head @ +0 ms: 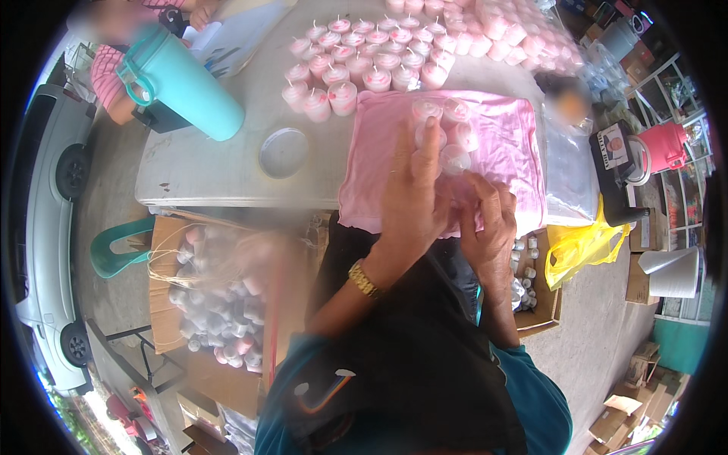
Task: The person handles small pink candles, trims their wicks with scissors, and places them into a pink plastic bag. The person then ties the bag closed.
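A pack of pink votive candles in clear plastic wrap [455, 160] lies on a pink cloth [372, 153] in front of me. The candles sit in two columns inside the film. My left hand [414, 190], with a gold-coloured watch band [363, 280] at the wrist, holds the pack's left side. Its fingers are stretched along the candles and hide some of them. At the near end, the bent fingers of my right hand [488, 219] grip the gathered film. Beyond the cloth stand several pink candles with white wicks [376, 78].
More candles [523, 34] are heaped at the back right. A roll of clear tape [284, 152] and a turquoise tumbler [185, 85] are on the left of the table [227, 170], near another person's arm [116, 91]. Open cardboard boxes [284, 307] of candles stand below; a yellow plastic bag [580, 250] hangs right.
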Action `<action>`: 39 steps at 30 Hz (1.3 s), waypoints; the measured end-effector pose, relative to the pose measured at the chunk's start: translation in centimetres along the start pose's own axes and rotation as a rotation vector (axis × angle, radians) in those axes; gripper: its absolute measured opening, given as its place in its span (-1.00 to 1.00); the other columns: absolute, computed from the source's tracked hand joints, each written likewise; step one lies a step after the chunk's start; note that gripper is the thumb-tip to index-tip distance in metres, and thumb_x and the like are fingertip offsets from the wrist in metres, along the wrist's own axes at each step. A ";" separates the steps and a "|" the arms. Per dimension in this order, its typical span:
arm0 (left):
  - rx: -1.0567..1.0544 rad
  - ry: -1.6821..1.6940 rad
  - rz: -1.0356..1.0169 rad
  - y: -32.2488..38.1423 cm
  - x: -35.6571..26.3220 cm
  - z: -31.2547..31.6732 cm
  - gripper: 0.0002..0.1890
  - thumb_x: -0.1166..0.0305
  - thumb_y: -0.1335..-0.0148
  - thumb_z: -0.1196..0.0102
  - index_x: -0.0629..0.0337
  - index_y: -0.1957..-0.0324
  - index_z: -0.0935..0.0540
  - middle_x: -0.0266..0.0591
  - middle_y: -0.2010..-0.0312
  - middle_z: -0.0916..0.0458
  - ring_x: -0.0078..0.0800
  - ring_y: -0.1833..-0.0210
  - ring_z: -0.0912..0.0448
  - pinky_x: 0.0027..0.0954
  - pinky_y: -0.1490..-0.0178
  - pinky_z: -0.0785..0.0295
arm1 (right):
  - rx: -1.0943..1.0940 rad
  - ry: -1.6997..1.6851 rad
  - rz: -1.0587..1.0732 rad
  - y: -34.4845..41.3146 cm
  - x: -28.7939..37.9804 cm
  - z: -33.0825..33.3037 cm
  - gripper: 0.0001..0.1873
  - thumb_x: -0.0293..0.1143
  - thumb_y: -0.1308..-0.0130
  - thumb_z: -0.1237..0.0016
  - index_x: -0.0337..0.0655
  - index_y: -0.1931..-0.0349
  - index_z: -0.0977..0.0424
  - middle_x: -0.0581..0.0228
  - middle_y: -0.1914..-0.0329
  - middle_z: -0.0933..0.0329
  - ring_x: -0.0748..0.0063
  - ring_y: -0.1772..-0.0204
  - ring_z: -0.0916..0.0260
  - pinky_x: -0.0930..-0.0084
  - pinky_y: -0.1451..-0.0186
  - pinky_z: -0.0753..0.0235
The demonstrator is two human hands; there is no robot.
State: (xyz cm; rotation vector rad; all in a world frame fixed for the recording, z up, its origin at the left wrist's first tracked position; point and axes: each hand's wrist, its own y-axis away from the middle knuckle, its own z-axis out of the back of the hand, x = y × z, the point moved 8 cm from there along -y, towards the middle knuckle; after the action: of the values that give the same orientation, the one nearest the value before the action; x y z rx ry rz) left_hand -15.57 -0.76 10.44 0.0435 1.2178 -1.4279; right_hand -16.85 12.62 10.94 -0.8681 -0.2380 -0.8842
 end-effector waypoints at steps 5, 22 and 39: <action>0.062 -0.318 0.055 1.8 0.9 3.2 -0.24 0.33 -0.07 -0.25 0.22 -0.36 -0.34 0.20 -0.38 -0.21 0.19 -0.36 -0.28 0.58 -0.33 0.08 | -0.085 0.129 0.122 -1.5 2.4 0.8 -0.46 -0.50 -0.04 -0.22 -0.12 -0.11 -0.46 0.14 -0.26 -0.33 -0.01 -0.26 -0.30 0.04 -0.24 -0.26; 0.083 -0.239 -0.141 2.8 0.8 2.6 -0.54 0.36 -0.17 -0.19 0.43 -0.08 -0.54 0.10 -0.17 -0.50 0.04 -0.20 -0.50 0.26 -0.41 -0.14 | -0.059 0.089 0.136 -3.5 2.3 -2.3 -0.53 -0.53 0.02 -0.21 -0.10 0.02 -0.48 0.16 -0.07 -0.45 -0.01 -0.27 -0.35 0.07 -0.21 -0.32; 0.344 0.037 -0.083 -2.1 1.5 -0.1 0.12 0.34 0.12 -0.19 0.24 -0.53 0.10 0.22 -0.45 -0.16 0.11 -0.49 -0.16 0.34 -0.48 0.15 | 0.025 0.045 0.043 -1.6 -1.3 -1.2 -0.19 -0.59 0.00 -0.04 -0.38 -0.38 -0.18 -0.27 -0.29 -0.37 -0.31 -0.44 -0.20 -0.18 -0.50 -0.06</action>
State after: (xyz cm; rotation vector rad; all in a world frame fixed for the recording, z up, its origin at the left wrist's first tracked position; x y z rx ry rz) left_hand -17.65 -2.26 10.73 0.2585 1.0012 -1.7033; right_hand -19.09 11.97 10.34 -0.8264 -0.1907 -0.8580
